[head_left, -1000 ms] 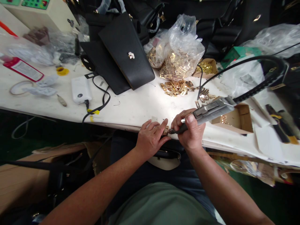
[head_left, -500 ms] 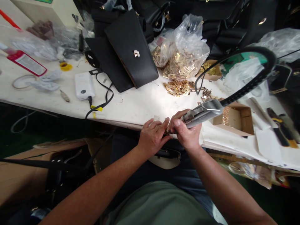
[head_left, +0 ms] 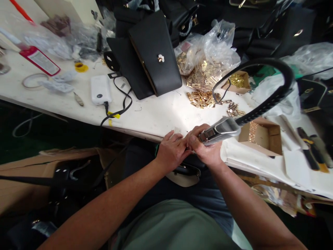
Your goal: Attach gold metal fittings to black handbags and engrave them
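My right hand (head_left: 204, 147) is wrapped round a grey metal-bodied tool (head_left: 221, 130), whose kind I cannot make out; a ridged black cord (head_left: 273, 100) loops up from it. Close against it on the left, my left hand (head_left: 173, 151) has its fingers bent over the near edge of the table and its thumb towards the right hand. Both hands are over a black bag (head_left: 194, 159) in my lap, which the left one grips. A pale curved flap (head_left: 182, 178) shows below them. The tool's working end and the spot where the fingers meet are hidden.
Gold metal fittings (head_left: 201, 99) lie loose beyond my hands, before a clear plastic bag (head_left: 208, 69) of more. Black bag panels (head_left: 156, 52) and a white power bank (head_left: 100, 90) sit left. A cardboard box (head_left: 262, 137) and pliers (head_left: 312, 147) lie right.
The view has shifted slightly, so the table things appear further right. My hands have drawn together, and the left index finger no longer stretches out towards the tool. The cord loop has swung a little.
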`<move>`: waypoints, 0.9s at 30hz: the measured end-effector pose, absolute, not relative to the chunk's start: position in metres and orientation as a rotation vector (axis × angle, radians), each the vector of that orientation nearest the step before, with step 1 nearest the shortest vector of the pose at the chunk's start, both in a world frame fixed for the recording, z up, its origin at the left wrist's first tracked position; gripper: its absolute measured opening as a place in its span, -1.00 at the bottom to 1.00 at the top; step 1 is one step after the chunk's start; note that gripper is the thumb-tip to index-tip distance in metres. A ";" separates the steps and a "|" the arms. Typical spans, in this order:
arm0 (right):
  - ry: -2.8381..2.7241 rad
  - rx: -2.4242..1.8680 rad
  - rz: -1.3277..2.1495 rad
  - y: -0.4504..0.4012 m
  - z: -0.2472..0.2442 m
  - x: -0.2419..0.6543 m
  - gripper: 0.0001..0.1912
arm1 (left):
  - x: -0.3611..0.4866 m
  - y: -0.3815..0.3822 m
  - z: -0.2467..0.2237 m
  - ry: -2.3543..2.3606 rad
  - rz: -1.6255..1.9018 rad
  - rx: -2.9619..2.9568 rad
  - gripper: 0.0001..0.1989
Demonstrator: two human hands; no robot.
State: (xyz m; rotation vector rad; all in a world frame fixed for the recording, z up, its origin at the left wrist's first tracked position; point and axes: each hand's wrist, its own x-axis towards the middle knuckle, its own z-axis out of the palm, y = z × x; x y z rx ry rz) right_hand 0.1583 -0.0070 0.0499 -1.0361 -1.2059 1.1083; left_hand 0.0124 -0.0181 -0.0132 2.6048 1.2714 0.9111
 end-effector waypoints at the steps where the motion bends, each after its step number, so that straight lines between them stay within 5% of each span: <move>1: -1.252 -1.019 1.098 -0.007 0.050 0.158 -0.74 | 0.013 -0.018 -0.013 1.273 0.913 2.606 -0.70; 12: -1.303 -0.985 1.010 -0.008 0.041 0.162 -0.67 | 0.013 -0.020 -0.010 1.302 0.914 2.576 -0.57; 19: -1.048 -1.001 1.045 0.006 0.051 0.171 -0.51 | 0.013 -0.023 -0.007 1.334 0.943 2.573 -0.27; 27: -1.579 -1.648 0.659 0.034 0.069 0.228 -0.50 | 0.014 -0.021 -0.009 1.330 1.064 2.467 -0.37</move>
